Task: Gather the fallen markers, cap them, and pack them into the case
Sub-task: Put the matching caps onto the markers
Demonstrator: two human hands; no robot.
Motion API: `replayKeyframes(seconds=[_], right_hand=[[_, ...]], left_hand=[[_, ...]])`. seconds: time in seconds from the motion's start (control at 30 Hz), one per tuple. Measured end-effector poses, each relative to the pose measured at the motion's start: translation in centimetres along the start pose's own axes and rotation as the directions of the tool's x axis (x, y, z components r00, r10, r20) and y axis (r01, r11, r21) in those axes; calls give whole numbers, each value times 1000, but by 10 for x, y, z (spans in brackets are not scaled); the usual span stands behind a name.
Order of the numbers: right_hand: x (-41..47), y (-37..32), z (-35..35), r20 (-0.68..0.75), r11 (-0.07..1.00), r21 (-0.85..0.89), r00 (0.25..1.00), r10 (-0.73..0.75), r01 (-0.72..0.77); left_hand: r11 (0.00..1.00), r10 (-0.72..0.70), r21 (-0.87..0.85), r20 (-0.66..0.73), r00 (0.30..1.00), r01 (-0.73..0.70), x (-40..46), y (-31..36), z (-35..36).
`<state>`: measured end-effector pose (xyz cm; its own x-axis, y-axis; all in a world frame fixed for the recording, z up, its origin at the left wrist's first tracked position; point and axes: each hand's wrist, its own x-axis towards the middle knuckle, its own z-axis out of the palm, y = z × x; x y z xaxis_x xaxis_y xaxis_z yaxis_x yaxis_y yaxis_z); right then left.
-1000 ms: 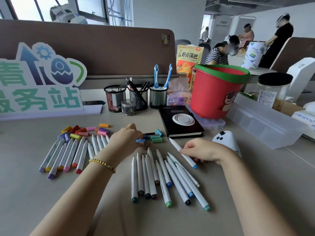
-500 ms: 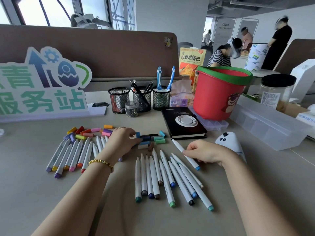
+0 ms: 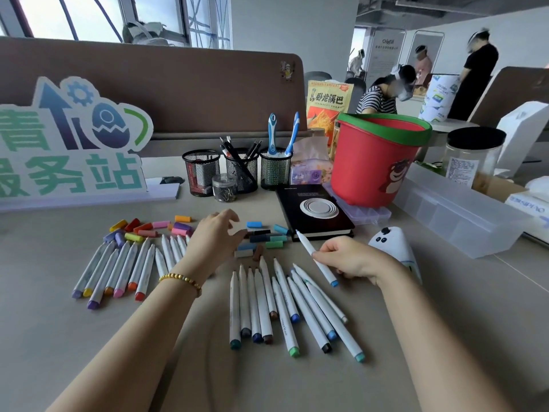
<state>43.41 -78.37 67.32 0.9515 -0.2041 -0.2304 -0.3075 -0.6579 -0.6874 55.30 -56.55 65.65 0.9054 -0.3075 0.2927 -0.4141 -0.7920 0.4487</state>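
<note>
We sit at a big tan desk (image 3: 59, 337). The red bucket (image 3: 374, 165) is our landmark. Far to its left lie warm-colored markers (image 3: 118, 272); nearer us, cool-colored markers (image 3: 276, 307). Our right hand (image 3: 353, 257) pinches one light, stiff blue marker (image 3: 319, 263) at its middle. Our left hand (image 3: 217, 236) hangs loose and holds nothing, reaching for small slippery caps (image 3: 267, 236).

An open-plan office

A brown desk divider (image 3: 178, 93) backs the surface (image 3: 445, 322); mesh pen cups (image 3: 237, 171) hold stationery, a cut-out sign (image 3: 68, 144) stands left, and people (image 3: 383, 93) work at desks beyond.
</note>
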Motion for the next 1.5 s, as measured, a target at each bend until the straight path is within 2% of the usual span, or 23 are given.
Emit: replayKeyframes(seconds=[0.17,0.37,0.57,0.67,0.73,0.8,0.9,1.0,1.13,1.23,1.5], right_hand=[[3,1,1,-11,999,33,1000,-1,1],[10,8,3,-18,1000,18,1000,-19,20],[13,6,4,-33,1000,-13,999,-29,28],[9,5,5,-42,999,-8,998,-39,39],[6,2,5,-59,997,-5,995,-75,74],[4,-2,4,-63,990,52,990,-129,133],[1,-7,5,-35,957,194,976,-213,216],[-4,-12,6,-42,934,224,960,-276,278],[-4,-13,11,-61,876,368,948,-312,311],[1,-11,16,-110,845,433,948,-297,315],[2,-9,18,-131,889,337,951,-281,309]], left_hand=[[970,164,165,88,983,-177,31,16,6],[950,116,253,255,960,-182,61,5,15],[891,152,377,277,949,-253,66,13,11],[883,156,406,218,963,-235,57,18,7],[914,196,334,131,972,-229,44,26,0],[962,226,146,32,974,-229,23,34,-8],[966,232,-105,-64,971,-238,-20,40,-18],[958,147,-232,-101,984,-167,-49,26,-23],[923,-17,-385,-61,998,-8,-58,1,-26],[903,-29,-429,-15,999,20,-59,-4,-25],[906,74,-419,27,997,-55,-56,-3,-25]])
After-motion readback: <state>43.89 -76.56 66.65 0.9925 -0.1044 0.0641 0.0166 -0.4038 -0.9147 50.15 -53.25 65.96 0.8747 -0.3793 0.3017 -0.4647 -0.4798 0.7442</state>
